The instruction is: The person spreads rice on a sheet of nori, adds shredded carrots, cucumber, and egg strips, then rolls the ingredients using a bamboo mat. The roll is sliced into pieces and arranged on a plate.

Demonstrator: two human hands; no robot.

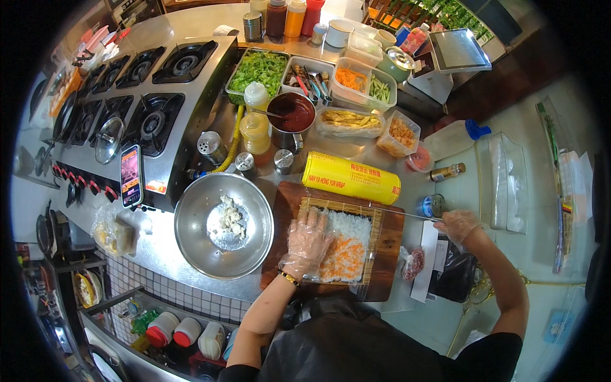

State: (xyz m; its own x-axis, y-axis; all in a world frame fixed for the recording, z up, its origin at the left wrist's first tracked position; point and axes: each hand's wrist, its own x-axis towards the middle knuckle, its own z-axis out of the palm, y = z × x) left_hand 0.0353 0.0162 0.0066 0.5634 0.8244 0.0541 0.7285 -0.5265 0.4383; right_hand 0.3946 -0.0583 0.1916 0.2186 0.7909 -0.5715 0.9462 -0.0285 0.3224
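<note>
My left hand (308,241), in a clear plastic glove, lies with fingers spread on the left side of a layer of white rice (351,223). Orange bits (342,255) cover the rice's lower part, and a dark strip, likely seaweed, shows along its top edge. Under it is a bamboo rolling mat (377,229) on a wooden cutting board (392,238). Off the board's right side, my gloved right hand (460,227) grips a long thin metal utensil (410,213), which reaches left over the mat's top; its exact kind is unclear.
A steel bowl (193,238) with rice remnants stands left of the board. Behind it lies a yellow roll of cling wrap (351,177). A can (431,206) sits close to my right hand. Farther back are a sauce pot (292,114), shredded vegetables (351,79) and a gas stove (188,102).
</note>
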